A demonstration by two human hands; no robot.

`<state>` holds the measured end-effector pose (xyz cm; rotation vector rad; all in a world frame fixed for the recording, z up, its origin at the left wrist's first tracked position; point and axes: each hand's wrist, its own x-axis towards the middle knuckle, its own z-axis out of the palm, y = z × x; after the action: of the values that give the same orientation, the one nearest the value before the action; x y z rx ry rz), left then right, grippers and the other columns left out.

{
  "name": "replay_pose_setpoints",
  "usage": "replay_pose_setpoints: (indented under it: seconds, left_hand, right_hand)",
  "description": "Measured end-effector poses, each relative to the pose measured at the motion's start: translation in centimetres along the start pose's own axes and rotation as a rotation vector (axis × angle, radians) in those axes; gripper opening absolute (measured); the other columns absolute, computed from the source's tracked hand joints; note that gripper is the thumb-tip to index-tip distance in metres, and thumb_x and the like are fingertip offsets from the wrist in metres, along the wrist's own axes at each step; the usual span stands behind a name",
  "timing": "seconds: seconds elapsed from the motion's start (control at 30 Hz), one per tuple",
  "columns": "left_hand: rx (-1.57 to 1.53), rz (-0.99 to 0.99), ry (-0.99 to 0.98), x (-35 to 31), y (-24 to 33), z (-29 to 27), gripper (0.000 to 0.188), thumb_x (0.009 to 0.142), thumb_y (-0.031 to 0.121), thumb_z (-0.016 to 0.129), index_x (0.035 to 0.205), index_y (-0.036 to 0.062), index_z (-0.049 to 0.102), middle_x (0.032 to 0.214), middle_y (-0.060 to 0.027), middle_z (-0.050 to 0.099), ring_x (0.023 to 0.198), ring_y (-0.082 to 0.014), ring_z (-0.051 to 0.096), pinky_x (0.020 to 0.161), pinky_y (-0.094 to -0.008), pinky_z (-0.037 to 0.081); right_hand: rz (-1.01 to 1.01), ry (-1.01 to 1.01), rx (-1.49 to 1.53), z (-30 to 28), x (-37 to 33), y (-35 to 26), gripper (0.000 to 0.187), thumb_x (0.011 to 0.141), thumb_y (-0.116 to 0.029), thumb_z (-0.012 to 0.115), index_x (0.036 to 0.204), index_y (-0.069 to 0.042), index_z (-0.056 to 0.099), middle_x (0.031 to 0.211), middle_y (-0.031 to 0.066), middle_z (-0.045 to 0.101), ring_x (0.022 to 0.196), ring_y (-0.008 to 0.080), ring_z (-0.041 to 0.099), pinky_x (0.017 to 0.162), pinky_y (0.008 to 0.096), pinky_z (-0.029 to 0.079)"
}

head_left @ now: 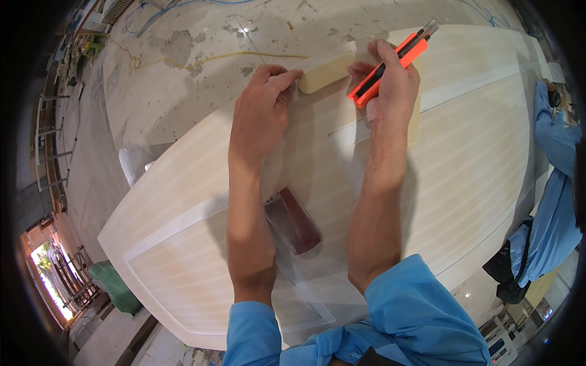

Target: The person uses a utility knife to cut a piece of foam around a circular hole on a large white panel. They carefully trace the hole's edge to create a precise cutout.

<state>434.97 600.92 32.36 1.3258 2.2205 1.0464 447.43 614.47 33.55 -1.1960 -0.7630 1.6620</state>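
Your left hand [262, 110] is drawn in to a pinch, thumb and forefinger together at the left end of a pale yellow block [326, 73]. Your right hand [395, 85] is curled closed around an orange utility knife [390, 70], with its fingertips near the block's right end; whether they also touch it cannot be told. The block sits between your two hands by the far edge of the large pale panel [464, 165], and whether it rests there or is lifted slightly is unclear.

The step looks like handling the block with the knife parked in the same hand, so treat the knife as live. Its narrow grey end points up and away to the right; you can't tell from here whether bare blade shows, so check that the blade is drawn in before you turn that wrist. Steady the block with the left pinch, and give the right fingertips a firm hold before shifting it. If you mean to cut, support the block flat first, move the left fingertips out of the blade's line and stroke lightly, since the panel would likely mark. Mind the dark red block [299, 222] lying between your forearms.
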Motion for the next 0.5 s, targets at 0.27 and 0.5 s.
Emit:
replay_pose_setpoints:
  seconds: [0.27, 0.5]
  left_hand:
    - [0.053, 0.069, 0.03, 0.0, 0.2, -0.1, 0.032, 0.093, 0.0, 0.058, 0.121, 0.0049, 0.073, 0.12, -0.0129, 0.068, 0.1, -0.0279, 0.069, 0.088, -0.0358, 0.053]
    - [0.054, -0.021, -0.011, -0.1, 1.0, -0.1, 0.033, 0.09, 0.006, 0.067, 0.123, 0.0056, 0.072, 0.121, -0.0112, 0.068, 0.095, -0.0287, 0.068, 0.086, -0.0382, 0.052]
  right_hand:
    - [0.016, 0.003, -0.022, 0.0, -0.5, -0.6, 0.024, 0.096, -0.015, 0.064, 0.107, 0.006, 0.061, 0.107, 0.0154, 0.067, 0.067, 0.0277, 0.067, 0.05, 0.0409, 0.051]
    - [-0.014, 0.002, -0.005, 0.3, -0.2, -0.5, 0.021, 0.095, -0.016, 0.063, 0.102, 0.004, 0.061, 0.071, 0.0136, 0.065, 0.055, 0.023, 0.065, 0.042, 0.0339, 0.042]
